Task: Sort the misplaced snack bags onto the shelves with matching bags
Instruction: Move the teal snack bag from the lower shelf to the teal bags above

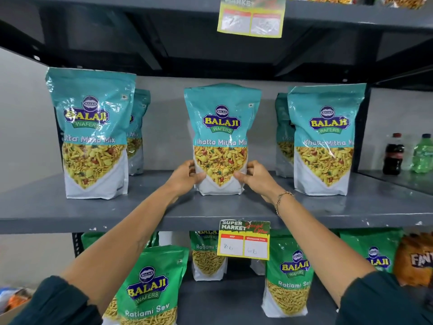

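Note:
A teal Khatta Mitha Mix bag [221, 127] stands upright in the middle of the grey shelf [70, 212]. My left hand [186, 175] grips its lower left edge and my right hand [254, 175] grips its lower right edge. Matching teal bags stand on the same shelf: one at the left [91, 132] with another behind it, and one at the right [324, 139] with another behind it. On the shelf below stand green Ratlami Sev bags [150, 289], [289, 275].
A yellow price tag [243, 239] hangs from the shelf's front edge, another tag [251, 17] from the shelf above. A cola bottle [393, 153] and a green bottle [423, 153] stand at the far right. An orange bag [414, 259] sits low right.

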The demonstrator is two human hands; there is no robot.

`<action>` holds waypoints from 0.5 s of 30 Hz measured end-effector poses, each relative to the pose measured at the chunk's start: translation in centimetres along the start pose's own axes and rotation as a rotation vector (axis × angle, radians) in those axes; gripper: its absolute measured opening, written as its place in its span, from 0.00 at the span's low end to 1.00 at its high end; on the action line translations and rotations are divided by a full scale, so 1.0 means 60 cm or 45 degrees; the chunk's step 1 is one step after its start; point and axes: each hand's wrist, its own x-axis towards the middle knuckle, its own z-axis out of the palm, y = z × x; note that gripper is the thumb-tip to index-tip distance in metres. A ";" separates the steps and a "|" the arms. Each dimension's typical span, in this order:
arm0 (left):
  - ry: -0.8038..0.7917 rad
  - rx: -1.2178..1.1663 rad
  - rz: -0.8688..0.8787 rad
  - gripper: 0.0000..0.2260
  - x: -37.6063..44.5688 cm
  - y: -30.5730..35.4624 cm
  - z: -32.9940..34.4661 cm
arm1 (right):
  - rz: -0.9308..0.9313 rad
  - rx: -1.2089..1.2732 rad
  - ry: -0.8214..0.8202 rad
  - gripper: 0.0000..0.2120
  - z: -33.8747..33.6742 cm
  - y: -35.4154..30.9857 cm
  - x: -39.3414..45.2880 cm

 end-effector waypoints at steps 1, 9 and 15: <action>-0.005 0.029 0.009 0.18 0.000 0.000 0.000 | 0.003 0.001 -0.005 0.18 0.000 -0.001 -0.001; -0.015 0.221 -0.026 0.17 -0.012 0.002 0.000 | 0.051 -0.073 -0.094 0.21 -0.004 -0.009 -0.014; 0.505 0.327 0.193 0.14 -0.080 0.045 0.008 | -0.134 -0.289 0.397 0.15 0.005 -0.041 -0.067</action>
